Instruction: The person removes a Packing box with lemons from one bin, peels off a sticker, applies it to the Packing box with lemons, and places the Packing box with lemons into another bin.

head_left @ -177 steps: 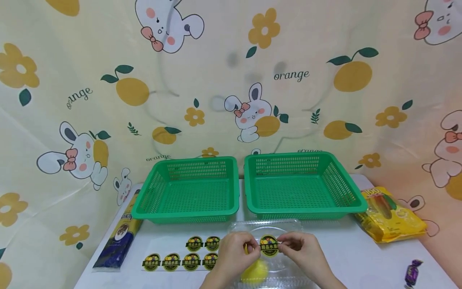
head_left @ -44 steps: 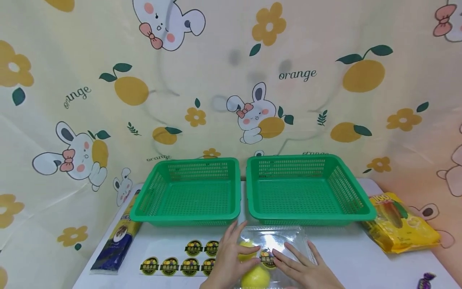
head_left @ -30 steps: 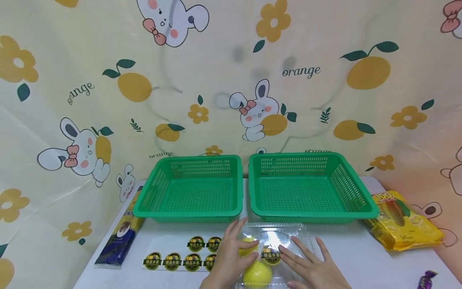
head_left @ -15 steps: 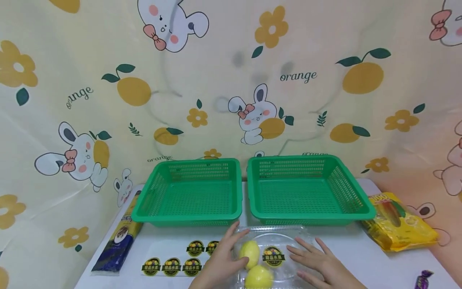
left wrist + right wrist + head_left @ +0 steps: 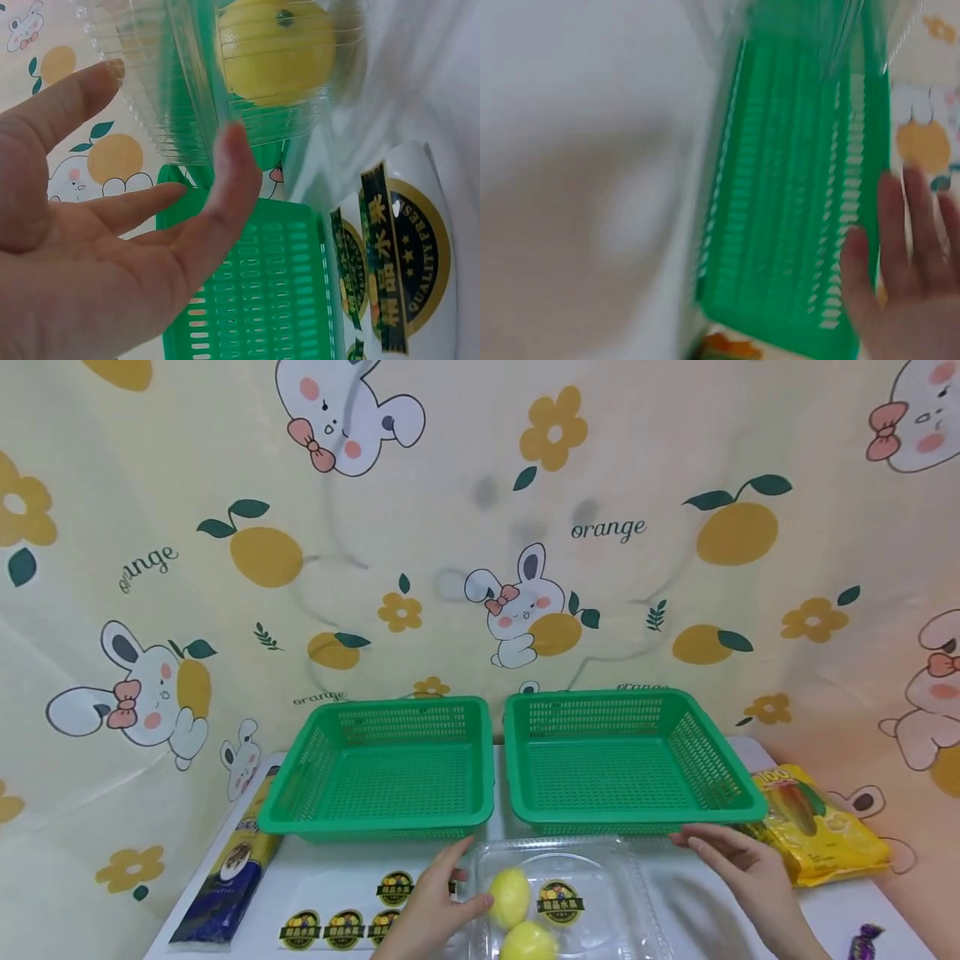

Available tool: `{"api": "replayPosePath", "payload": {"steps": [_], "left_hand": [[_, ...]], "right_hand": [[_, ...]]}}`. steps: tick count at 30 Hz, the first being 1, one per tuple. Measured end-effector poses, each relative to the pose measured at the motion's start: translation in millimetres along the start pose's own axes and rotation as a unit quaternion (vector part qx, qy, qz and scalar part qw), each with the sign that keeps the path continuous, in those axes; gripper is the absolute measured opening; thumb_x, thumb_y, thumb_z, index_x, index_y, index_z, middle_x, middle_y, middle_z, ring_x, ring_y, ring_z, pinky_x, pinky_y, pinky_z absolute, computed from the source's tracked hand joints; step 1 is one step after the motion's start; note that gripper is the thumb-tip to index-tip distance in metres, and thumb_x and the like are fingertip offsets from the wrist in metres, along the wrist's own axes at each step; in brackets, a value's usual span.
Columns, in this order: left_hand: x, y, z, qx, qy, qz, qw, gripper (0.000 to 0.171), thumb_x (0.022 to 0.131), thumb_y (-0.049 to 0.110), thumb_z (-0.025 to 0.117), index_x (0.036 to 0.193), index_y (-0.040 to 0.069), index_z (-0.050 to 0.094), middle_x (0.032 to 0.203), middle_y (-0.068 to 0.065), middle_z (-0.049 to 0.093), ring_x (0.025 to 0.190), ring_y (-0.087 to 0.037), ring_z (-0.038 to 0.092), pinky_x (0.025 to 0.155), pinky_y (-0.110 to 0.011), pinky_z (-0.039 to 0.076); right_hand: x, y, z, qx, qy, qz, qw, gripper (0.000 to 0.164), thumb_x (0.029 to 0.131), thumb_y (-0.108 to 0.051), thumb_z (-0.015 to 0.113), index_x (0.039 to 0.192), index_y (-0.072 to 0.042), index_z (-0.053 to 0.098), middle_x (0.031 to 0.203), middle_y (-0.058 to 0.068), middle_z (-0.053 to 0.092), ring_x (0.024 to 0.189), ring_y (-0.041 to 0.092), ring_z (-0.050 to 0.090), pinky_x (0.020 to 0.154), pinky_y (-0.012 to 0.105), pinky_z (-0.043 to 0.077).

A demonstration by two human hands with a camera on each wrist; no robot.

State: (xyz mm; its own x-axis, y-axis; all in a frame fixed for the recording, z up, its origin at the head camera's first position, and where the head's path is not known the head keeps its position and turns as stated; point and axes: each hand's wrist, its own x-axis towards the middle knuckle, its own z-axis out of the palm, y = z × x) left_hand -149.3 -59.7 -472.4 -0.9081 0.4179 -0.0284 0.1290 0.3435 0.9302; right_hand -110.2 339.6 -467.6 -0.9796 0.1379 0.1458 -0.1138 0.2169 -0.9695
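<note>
A clear plastic clamshell box (image 5: 592,893) sits closed in front of the baskets. Inside, at its left, lie two yellow lemons (image 5: 510,899). A round black-and-gold label sticker (image 5: 560,903) lies flat on the lid. My left hand (image 5: 435,906) is at the box's left side, fingers spread, the thumb by the box edge; in the left wrist view, the thumb (image 5: 236,172) overlaps the box wall, and I cannot tell whether it touches. My right hand (image 5: 750,881) is off the box, in the air before the right basket, fingers loosely bent and holding nothing.
Two green baskets, left (image 5: 375,827) and right (image 5: 637,817), stand behind the box. A sheet of several label stickers (image 5: 345,928) lies left, partly under my left hand. A blue-and-gold packet (image 5: 225,877) lies far left; a yellow bag (image 5: 817,827) and purple-wrapped candy (image 5: 865,941) lie right.
Earlier both hands held the sticker over the box, then pressed on the lid around it. My right hand has since lifted away rightward; the left has drawn back to the box's left edge.
</note>
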Motion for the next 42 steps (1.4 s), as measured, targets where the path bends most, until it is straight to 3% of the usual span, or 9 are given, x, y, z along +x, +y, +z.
{"api": "replayPosePath", "payload": {"steps": [3,6,9,12,18,25,30,36,42], "left_hand": [[-0.5,0.3,0.3,-0.014,-0.009,-0.005,0.9999,0.082,0.088,0.023,0.077,0.152,-0.001,0.032,0.147,-0.028,0.039,0.106,-0.029,0.058,0.07,-0.03,0.058],[-1.1,2.2,1.0,-0.04,-0.015,-0.014,0.999,0.082,0.088,0.02,0.076,0.152,-0.003,0.03,0.145,-0.03,0.039,0.093,-0.023,0.061,0.064,-0.029,0.058],[-1.2,2.6,0.5,-0.059,-0.022,-0.026,0.9977,0.083,0.088,0.016,0.076,0.152,-0.005,0.028,0.143,-0.032,0.038,0.08,-0.02,0.063,0.06,-0.03,0.059],[0.4,-1.5,0.0,-0.083,-0.043,-0.038,0.9949,0.084,0.089,0.016,0.076,0.152,-0.007,0.026,0.143,-0.033,0.036,0.075,-0.02,0.065,0.059,-0.033,0.06],[-6.4,-17.5,0.9,-0.131,-0.08,-0.067,0.9858,0.093,0.089,0.018,0.077,0.156,-0.005,0.015,0.135,-0.03,0.042,0.077,-0.025,0.069,0.068,-0.038,0.06],[-8.7,-11.6,4.6,-0.165,-0.044,-0.102,0.98,0.083,0.088,0.011,0.076,0.153,-0.006,0.027,0.12,-0.017,0.048,0.082,-0.024,0.068,0.061,-0.038,0.06],[-7.5,-7.7,9.0,-0.184,-0.032,-0.109,0.9763,0.08,0.087,0.007,0.073,0.153,-0.004,0.029,0.111,-0.013,0.044,0.068,-0.015,0.063,0.052,-0.029,0.057],[-13.8,-9.5,6.2,-0.197,-0.028,-0.108,0.974,0.084,0.087,0.01,0.073,0.155,-0.002,0.026,0.109,-0.012,0.043,0.044,-0.002,0.037,0.047,-0.02,0.05],[-17.8,14.7,-7.4,-0.184,-0.029,-0.11,0.9764,0.082,0.087,0.012,0.074,0.155,0.002,0.03,0.108,-0.012,0.046,0.045,-0.007,0.05,0.048,-0.024,0.053]], "right_hand": [[5.1,8.2,-13.5,0.117,0.121,0.037,0.985,0.021,0.097,-0.009,0.066,0.116,-0.005,0.071,0.092,-0.003,0.076,0.085,0.005,0.071,0.075,0.016,0.055],[12.1,12.8,-20.8,0.203,0.223,0.067,0.951,0.018,0.091,-0.003,0.071,0.105,-0.014,0.077,0.085,-0.006,0.074,0.076,0.005,0.071,0.066,0.02,0.058],[19.3,14.1,-22.8,0.231,0.293,0.106,0.922,0.024,0.087,-0.001,0.075,0.105,-0.016,0.078,0.091,-0.008,0.068,0.072,0.005,0.069,0.063,0.022,0.058],[25.1,15.8,-22.6,0.236,0.328,0.129,0.906,0.032,0.085,0.0,0.076,0.113,-0.015,0.076,0.099,-0.001,0.058,0.072,0.003,0.067,0.064,0.022,0.058],[33.7,26.6,-18.5,0.239,0.326,0.137,0.904,0.034,0.085,-0.002,0.076,0.116,-0.017,0.074,0.113,0.001,0.048,0.071,0.0,0.066,0.063,0.017,0.057],[40.3,28.4,-12.6,0.277,0.352,0.094,0.889,0.034,0.084,0.008,0.074,0.114,-0.007,0.071,0.104,0.0,0.062,0.062,0.009,0.068,0.058,0.022,0.058],[41.0,28.3,-15.1,0.273,0.356,0.077,0.89,0.035,0.084,0.008,0.074,0.116,-0.006,0.07,0.104,0.0,0.062,0.06,0.01,0.068,0.058,0.023,0.058],[40.6,40.6,-18.7,0.252,0.346,0.06,0.902,0.036,0.082,0.003,0.078,0.116,-0.008,0.071,0.102,-0.001,0.063,0.063,0.009,0.07,0.06,0.023,0.058],[42.5,34.1,-16.7,0.24,0.349,0.085,0.902,0.041,0.084,0.002,0.077,0.123,-0.006,0.068,0.112,0.001,0.058,0.069,0.005,0.069,0.062,0.021,0.058]]}}
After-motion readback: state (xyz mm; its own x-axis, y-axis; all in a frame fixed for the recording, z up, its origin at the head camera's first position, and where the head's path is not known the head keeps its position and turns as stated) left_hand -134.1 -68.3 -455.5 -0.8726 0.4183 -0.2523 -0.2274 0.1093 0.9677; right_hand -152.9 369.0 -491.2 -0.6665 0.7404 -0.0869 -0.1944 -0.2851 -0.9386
